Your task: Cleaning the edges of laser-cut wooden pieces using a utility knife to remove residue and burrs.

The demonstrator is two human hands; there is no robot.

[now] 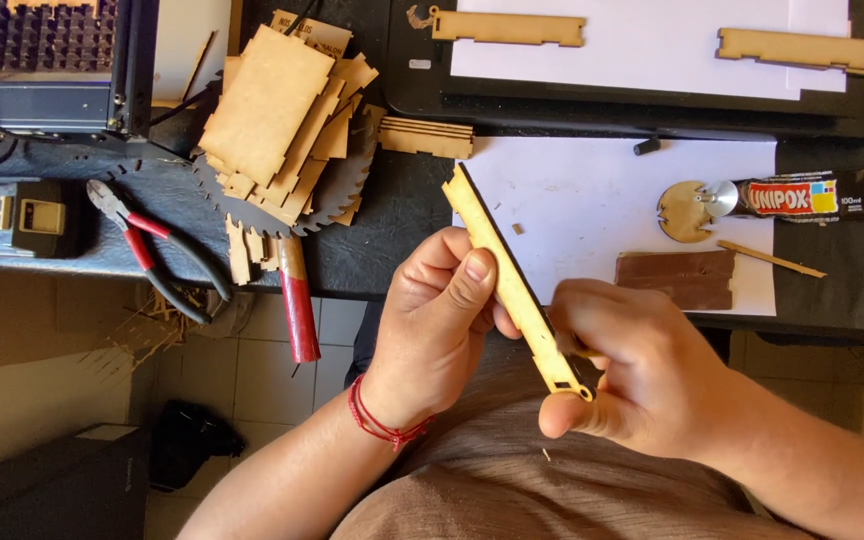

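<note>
both hands grip one thin laser-cut wooden strip [512, 285] at the centre of the frame.

the left hand [442, 320] pinches the strip's middle between thumb and fingers; the right hand [622, 370] closes around its lower notched end. the strip tilts up toward the upper left. a pile of cut wooden panels [287, 125] lies at upper left, red-handled pliers [147, 245] at left, a glue tube [812, 195] at upper right.
</note>
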